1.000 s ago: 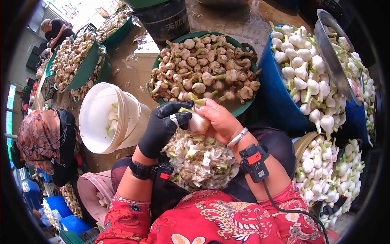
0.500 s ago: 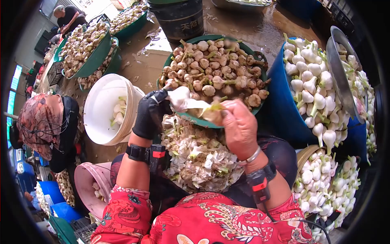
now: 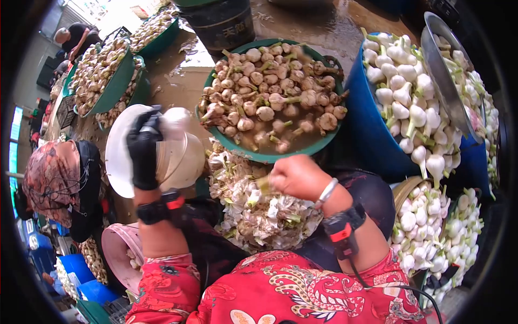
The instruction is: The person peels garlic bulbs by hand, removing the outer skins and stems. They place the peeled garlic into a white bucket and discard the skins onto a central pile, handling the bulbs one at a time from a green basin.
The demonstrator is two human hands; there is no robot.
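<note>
My left hand, in a black glove and blurred by motion, is in front of the white bucket. It is closed on a peeled white garlic bulb. Just below the green tub, my bare right hand pinches a blurred strip of yellow-brown garlic skin. Beneath that hand lies a heap of garlic peels. Unpeeled garlic bulbs fill most of the tub, partly sitting in murky water.
On the right stand a blue tub of clean garlic and a metal basin. A pink bucket sits at lower left. Beside it a person in a patterned head covering bends over. A black bucket stands behind.
My hands have moved apart. The left carried the garlic bulb left to the white bucket; the right moved slightly down and left with the torn-off skin.
</note>
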